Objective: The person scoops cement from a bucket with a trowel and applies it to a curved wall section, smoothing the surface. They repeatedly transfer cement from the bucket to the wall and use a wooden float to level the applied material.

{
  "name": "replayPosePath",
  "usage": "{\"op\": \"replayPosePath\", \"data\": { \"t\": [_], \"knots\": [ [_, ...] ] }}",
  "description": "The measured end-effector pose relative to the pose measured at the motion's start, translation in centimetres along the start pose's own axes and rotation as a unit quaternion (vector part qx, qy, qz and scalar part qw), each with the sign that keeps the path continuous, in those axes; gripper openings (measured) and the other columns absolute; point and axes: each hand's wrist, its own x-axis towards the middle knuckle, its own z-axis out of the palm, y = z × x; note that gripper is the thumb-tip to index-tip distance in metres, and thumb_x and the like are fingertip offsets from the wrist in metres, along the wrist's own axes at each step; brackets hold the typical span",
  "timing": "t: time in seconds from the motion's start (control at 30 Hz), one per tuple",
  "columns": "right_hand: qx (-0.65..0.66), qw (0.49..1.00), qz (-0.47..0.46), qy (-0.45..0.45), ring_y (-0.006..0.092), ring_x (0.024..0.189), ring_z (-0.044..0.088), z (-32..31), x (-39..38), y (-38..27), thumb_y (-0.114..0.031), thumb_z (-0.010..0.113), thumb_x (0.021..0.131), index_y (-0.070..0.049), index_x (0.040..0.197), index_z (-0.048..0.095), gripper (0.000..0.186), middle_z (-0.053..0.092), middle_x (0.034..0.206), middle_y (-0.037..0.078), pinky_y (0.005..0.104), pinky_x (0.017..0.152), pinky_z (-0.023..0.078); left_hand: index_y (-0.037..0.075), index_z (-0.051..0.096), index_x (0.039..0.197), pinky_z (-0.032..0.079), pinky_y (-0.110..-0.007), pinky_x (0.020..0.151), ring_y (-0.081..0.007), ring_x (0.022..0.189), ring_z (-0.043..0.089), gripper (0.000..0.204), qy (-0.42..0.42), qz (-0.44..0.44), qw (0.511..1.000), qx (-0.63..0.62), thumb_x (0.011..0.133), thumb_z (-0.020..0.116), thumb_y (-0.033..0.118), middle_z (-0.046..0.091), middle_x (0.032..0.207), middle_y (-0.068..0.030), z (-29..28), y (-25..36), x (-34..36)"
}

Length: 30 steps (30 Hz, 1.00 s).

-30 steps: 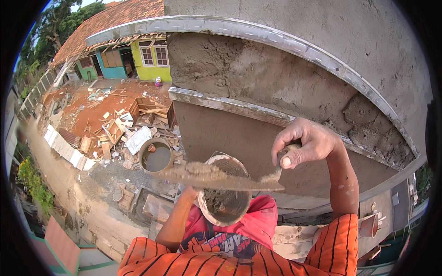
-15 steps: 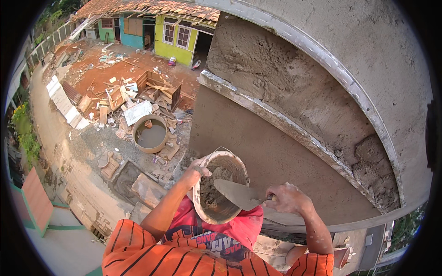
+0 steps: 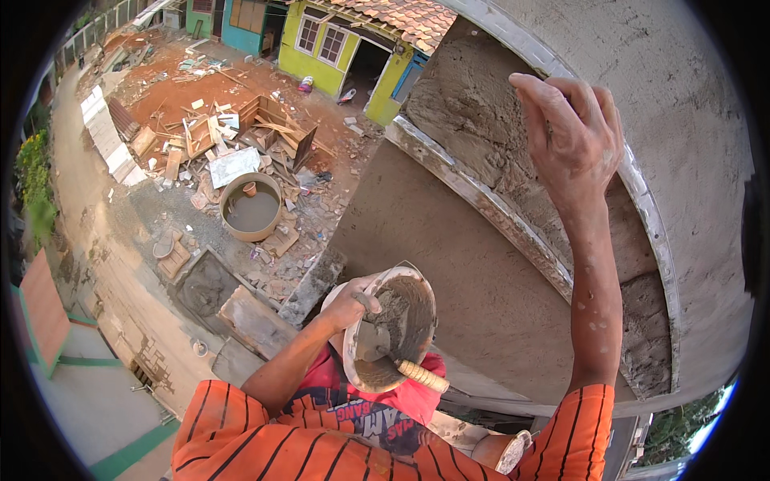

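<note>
Slipping of the trowel (image 3: 423, 375), lower centre, could be caused by tilting of the bucket (image 3: 423, 317) it leans in, pinched by the left hand (image 3: 354, 305); grip of the right hand (image 3: 576, 132), upper right, cannot be told.

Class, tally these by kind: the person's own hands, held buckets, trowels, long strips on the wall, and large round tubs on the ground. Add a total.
Hands: 2 (left hand, right hand)
Held bucket: 1
Trowel: 1
Wall strips: 2 (upper strip, lower strip)
Large tub: 1
Total: 7
</note>
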Motion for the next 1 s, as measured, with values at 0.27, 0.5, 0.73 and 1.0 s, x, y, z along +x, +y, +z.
{"op": "replayPosePath", "data": {
  "t": [0.27,0.5,0.73,1.0],
  "knots": [
    [-0.119,0.975,-0.153,-0.113,0.0126,0.09,0.055,4.9,4.8,3.3,-0.021,0.067,0.085,-0.027,0.103,0.069,0.019,0.063,0.092,-0.008,0.0304,0.085,0.041,-0.003,0.049,0.133,0.04,-0.031,0.1,-0.0182,0.114,0.054,0.07,0.018,0.003,0.999,0.033,0.064,0.058,0.006,0.058,0.127,-0.0085,0.2,0.2,0.0],
    [-0.074,0.971,-0.186,-0.132,0.0183,0.085,0.053,4.4,7.0,2.3,-0.012,0.063,0.07,-0.014,0.078,0.061,0.009,0.06,0.086,0.003,0.0392,0.076,0.04,-0.003,0.049,0.134,0.038,-0.031,0.102,-0.0187,0.116,0.054,0.072,0.022,0.004,1.0,0.0,0.063,0.059,0.006,0.058,0.128,-0.0091,-0.1,-0.1,-0.1],
    [-0.058,0.97,-0.197,-0.128,0.0159,0.087,0.056,6.0,6.4,3.5,-0.021,0.065,0.086,-0.015,0.087,0.065,0.007,0.063,0.086,-0.003,0.0322,0.081,0.041,-0.003,0.049,0.134,0.038,-0.031,0.102,-0.0183,0.115,0.053,0.073,0.022,-0.001,1.0,0.02,0.062,0.059,0.005,0.058,0.128,-0.0078,-0.7,-0.7,-0.1],
    [-0.066,0.975,-0.174,-0.122,0.015,0.086,0.057,6.1,6.2,3.5,-0.024,0.065,0.087,-0.015,0.087,0.066,0.009,0.063,0.083,-0.004,0.0308,0.079,0.041,-0.003,0.049,0.134,0.041,-0.03,0.098,-0.018,0.114,0.054,0.075,0.029,-0.012,0.999,-0.008,0.06,0.057,0.004,0.058,0.127,-0.0082,0.2,0.5,-0.5]
  ]
}}
